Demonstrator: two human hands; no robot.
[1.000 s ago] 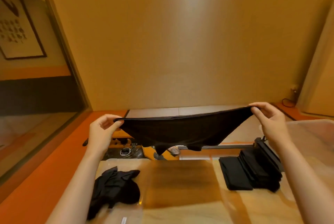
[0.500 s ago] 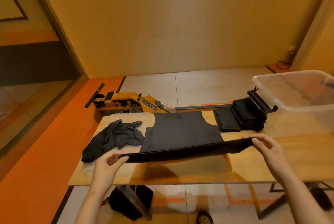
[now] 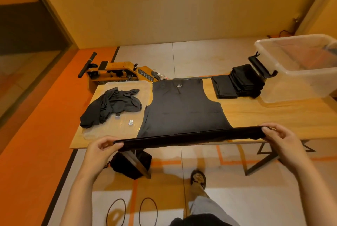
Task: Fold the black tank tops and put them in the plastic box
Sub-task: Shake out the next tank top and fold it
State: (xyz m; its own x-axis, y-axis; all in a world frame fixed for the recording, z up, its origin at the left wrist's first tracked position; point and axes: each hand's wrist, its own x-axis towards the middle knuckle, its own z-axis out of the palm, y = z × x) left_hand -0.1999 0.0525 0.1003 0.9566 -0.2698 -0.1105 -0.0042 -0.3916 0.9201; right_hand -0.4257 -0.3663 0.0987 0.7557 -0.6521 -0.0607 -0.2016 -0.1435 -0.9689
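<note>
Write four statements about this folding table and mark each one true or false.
1. The left hand and right hand both pinch the hem of the spread tank top. True.
2. A stack of folded tops lies between the spread tank top and the plastic box. True.
3. The plastic box stands left of the spread tank top. False: it stands far to its right.
4. The crumpled tops lie inside the plastic box. False: they lie on a clear lid left of the spread tank top.
</note>
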